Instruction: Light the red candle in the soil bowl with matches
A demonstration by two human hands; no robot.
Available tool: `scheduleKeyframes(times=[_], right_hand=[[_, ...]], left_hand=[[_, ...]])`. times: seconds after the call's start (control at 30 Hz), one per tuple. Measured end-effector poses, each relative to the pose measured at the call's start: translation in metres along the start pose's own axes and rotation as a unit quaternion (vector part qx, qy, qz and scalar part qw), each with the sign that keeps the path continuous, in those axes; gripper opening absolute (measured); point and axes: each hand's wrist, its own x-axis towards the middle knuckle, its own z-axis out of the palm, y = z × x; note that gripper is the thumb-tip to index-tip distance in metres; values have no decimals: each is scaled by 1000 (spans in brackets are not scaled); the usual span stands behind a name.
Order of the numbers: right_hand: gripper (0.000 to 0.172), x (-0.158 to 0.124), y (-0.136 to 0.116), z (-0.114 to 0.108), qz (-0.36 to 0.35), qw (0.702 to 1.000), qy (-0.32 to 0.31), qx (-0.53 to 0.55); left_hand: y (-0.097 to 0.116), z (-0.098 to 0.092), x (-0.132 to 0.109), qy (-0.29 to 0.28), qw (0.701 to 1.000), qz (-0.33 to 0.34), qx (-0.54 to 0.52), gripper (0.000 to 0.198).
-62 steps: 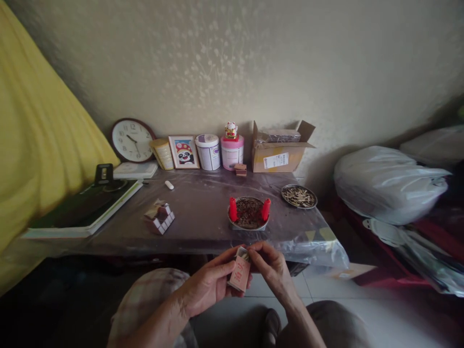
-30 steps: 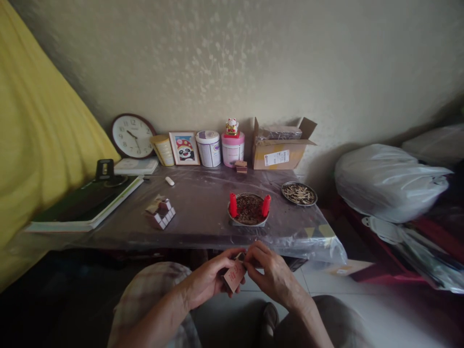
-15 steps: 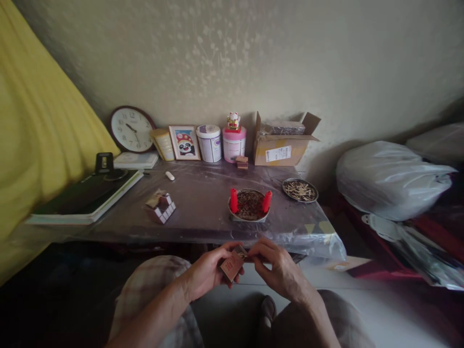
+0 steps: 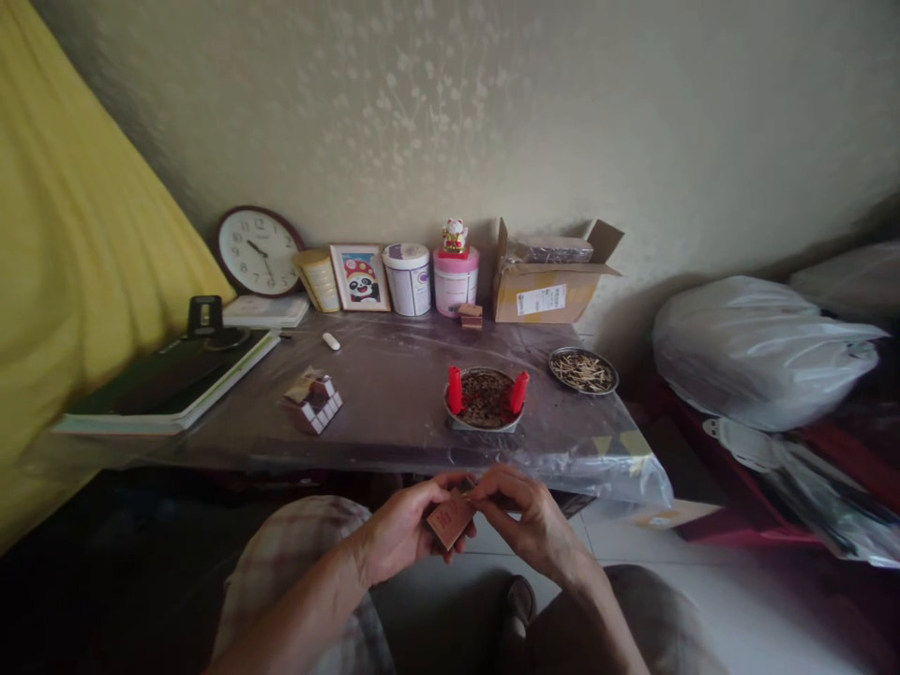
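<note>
My left hand (image 4: 408,527) is closed around a small reddish-brown matchbox (image 4: 451,518) with red characters on its face, held low in front of the table edge. The box is partly slid open at its far end. My right hand (image 4: 527,516) meets that end, thumb and forefinger pinched on what looks like a matchstick (image 4: 469,498), mostly hidden by the fingers. Beyond the hands, a round tin (image 4: 485,427) filled with dark grains stands on the table, with a red candle (image 4: 455,390) at its left side and another red candle (image 4: 519,392) at its right.
A dish of matchsticks (image 4: 583,371) lies at the table's right end. Several matchboxes (image 4: 314,403) are stacked at left. Along the wall stand a clock (image 4: 259,250), a picture frame (image 4: 361,278), canisters and a cardboard box (image 4: 545,295). Plastic bags (image 4: 766,347) fill the right side.
My right fingers have drawn closer together and moved slightly left onto the matchbox's open end, covering the pale sticks that showed there. My left hand has barely moved.
</note>
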Motion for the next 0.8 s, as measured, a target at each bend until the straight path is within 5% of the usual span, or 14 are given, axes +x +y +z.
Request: scheduleKeyframes(times=[0.8], right_hand=[[13, 3, 5, -3, -23, 998, 62, -25]], left_hand=[[4, 3, 1, 22, 999, 21, -18, 41]])
